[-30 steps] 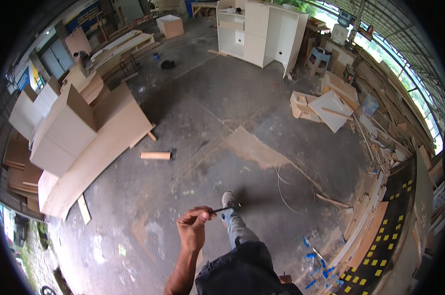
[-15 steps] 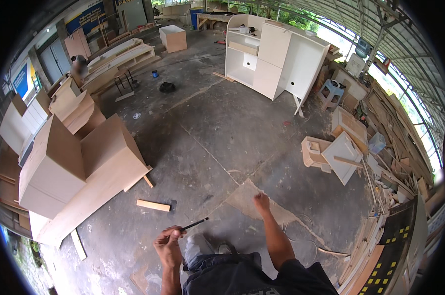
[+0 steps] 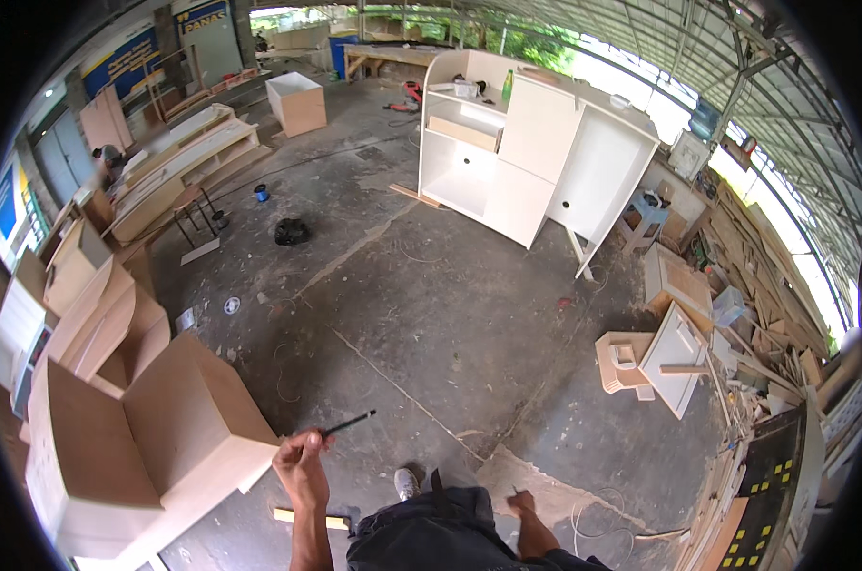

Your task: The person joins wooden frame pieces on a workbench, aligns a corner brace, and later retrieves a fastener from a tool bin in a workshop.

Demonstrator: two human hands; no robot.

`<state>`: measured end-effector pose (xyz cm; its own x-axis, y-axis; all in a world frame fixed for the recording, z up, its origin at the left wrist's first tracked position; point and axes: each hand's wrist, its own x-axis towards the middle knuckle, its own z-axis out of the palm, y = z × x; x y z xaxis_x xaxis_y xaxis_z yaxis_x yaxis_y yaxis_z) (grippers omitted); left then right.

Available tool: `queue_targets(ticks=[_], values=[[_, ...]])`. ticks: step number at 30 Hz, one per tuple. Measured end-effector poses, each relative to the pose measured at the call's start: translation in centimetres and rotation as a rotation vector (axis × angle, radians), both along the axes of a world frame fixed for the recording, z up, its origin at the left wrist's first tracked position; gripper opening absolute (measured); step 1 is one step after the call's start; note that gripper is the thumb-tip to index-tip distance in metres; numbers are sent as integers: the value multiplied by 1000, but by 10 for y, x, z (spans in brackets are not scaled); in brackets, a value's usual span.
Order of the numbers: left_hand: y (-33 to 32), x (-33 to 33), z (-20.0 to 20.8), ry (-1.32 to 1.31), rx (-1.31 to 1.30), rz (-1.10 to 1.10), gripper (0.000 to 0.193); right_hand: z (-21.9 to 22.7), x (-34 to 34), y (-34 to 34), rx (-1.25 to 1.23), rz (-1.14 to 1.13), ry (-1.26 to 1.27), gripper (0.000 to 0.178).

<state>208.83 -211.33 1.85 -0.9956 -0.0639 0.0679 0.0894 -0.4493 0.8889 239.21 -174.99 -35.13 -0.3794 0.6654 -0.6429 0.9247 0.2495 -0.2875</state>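
Note:
Between the thumb and fingers of my left hand (image 3: 303, 468) is a thin black pencil-like stick (image 3: 353, 423), pointing up and to the right over the floor. Its exact kind is too small to tell. My right hand (image 3: 521, 502) hangs low at my right side, away from any furniture, its fingers curled; whether anything is in them is hidden. Left of my left hand stands an unfinished wooden cabinet piece (image 3: 179, 419) with bare tan panels. A short wooden block (image 3: 312, 519) lies on the floor beside my left forearm.
A tall white cabinet (image 3: 531, 152) stands ahead. Small wooden pieces and a white-faced panel (image 3: 674, 362) lie at right, near stacked scrap timber (image 3: 764, 276). A black bag (image 3: 291, 231) and a stool (image 3: 195, 209) are at far left, where another person (image 3: 107, 162) is bent over.
I have stepped forward, and the white cabinet appears nearer. My right hand has swung down and back. My left hand still holds the black stick, now beside the wooden cabinet piece.

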Motion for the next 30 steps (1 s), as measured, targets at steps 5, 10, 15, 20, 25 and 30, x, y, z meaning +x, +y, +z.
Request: queue_targets(ticks=[5,10,15,20,25,30], values=[[59,-154,34,76,-31,-161,8,31,29,-35,-45,-204,-301,37],[116,-279,28,87,56,-238,3,32,-103,-47,-137,-231,-301,42],[138,-398,24,26,76,-186,3,0,-384,22,-87,164,-130,43],[122,-516,13,14,-17,-34,4,71,-757,99,2,386,235,41],[109,-634,-31,0,19,85,4,193,-1005,120,104,248,594,28],[124,-783,-58,-72,115,61,8,159,-1128,149,91,374,469,29]])
